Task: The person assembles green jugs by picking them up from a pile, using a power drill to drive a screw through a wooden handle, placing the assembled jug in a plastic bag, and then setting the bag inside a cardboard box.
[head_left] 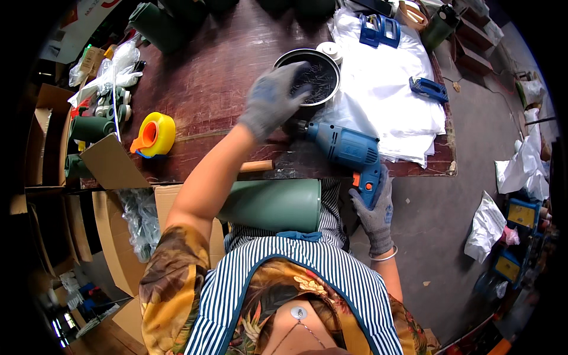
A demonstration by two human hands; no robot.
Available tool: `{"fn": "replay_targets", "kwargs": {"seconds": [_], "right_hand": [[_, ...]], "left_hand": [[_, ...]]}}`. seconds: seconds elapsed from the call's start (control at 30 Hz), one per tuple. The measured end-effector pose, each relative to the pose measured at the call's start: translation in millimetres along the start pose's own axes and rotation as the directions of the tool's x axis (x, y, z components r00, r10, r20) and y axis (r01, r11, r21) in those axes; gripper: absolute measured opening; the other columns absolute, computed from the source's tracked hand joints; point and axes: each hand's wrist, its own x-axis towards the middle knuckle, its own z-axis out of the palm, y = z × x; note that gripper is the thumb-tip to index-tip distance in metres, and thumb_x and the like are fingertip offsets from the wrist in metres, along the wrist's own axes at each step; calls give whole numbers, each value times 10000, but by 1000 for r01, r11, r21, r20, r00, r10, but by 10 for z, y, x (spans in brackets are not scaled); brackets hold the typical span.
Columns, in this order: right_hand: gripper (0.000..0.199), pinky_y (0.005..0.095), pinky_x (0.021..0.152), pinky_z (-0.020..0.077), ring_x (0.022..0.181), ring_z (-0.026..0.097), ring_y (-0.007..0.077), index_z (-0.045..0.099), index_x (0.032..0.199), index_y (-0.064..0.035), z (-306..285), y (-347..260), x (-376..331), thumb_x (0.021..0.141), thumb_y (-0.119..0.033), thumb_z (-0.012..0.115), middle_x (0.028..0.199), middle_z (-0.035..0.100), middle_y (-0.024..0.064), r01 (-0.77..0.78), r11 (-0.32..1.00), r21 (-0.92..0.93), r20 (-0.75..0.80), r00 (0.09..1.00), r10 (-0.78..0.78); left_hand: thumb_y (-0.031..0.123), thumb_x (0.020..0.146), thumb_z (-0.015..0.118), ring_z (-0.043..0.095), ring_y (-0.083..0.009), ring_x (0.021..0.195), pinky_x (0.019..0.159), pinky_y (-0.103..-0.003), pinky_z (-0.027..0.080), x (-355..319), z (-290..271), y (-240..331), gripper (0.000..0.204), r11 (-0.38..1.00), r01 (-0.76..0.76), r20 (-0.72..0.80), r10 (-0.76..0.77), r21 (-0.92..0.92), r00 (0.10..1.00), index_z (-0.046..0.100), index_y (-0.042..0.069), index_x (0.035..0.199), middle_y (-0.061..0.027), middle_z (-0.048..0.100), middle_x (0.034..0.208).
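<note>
My left hand [272, 97], in a grey glove, reaches over the rim of a round bowl [338, 93]. Its thumb and fingers are apart above many small dark screws [319, 80] lying inside; no screw shows between them. A blue electric drill [346, 145] is gripped by its handle in my gloved right hand [377, 216], with the chuck pointing left, just below the bowl. Across my lap lies a green cylinder [275, 205], its left part hidden behind my left forearm.
On the dark red table [201, 77] sit a yellow tape roll [158, 135], a wooden stick [257, 166] and white plastic sheets [384, 89]. Blue plastic parts [380, 31] rest on the sheets. More green cylinders [155, 26] stand at the far edge. Cardboard boxes [115, 236] are at left.
</note>
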Motion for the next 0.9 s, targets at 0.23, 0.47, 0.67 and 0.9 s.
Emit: {"fn": "replay_targets", "kwargs": {"seconds": [0.23, 0.47, 0.67, 0.9], "right_hand": [[937, 437, 1028, 490, 1261, 573, 403, 313, 1546, 21, 18, 58, 1, 816, -284, 814, 1422, 498, 270, 18, 998, -57, -38, 999, -20], [945, 441, 1030, 493, 1262, 575, 405, 312, 1547, 20, 13, 67, 47, 804, -279, 813, 1429, 495, 270, 20, 999, -41, -26, 999, -21], [963, 434, 1044, 488, 1284, 571, 398, 305, 1556, 5, 6, 60, 52, 794, -270, 825, 1446, 492, 264, 3, 1000, -3, -19, 1000, -3], [951, 426, 1047, 487, 1293, 572, 377, 304, 1560, -5, 64, 134, 28, 798, -222, 830, 1454, 497, 257, 14, 999, 36, -38, 999, -13]], "left_hand": [[195, 822, 752, 660, -313, 1095, 958, -440, 509, 521, 644, 47, 467, 916, 104, 270, -221, 388, 937, 605, 127, 1260, -128, 704, 1141], [27, 918, 659, 703, -237, 1045, 935, -339, 541, 422, 563, -322, 279, 962, 238, 150, -217, -138, 965, 702, 83, 1188, -119, 746, 1132], [33, 1017, 563, 648, -127, 1061, 975, -265, 526, 278, 151, -397, 295, 483, 451, 391, -226, -750, 892, 658, 11, 1295, -65, 697, 1206], [147, 1059, 547, 650, -160, 1033, 977, -279, 573, -142, -42, -710, 381, -251, 487, 527, -125, -836, 841, 520, -31, 1395, -73, 638, 1176]]}}
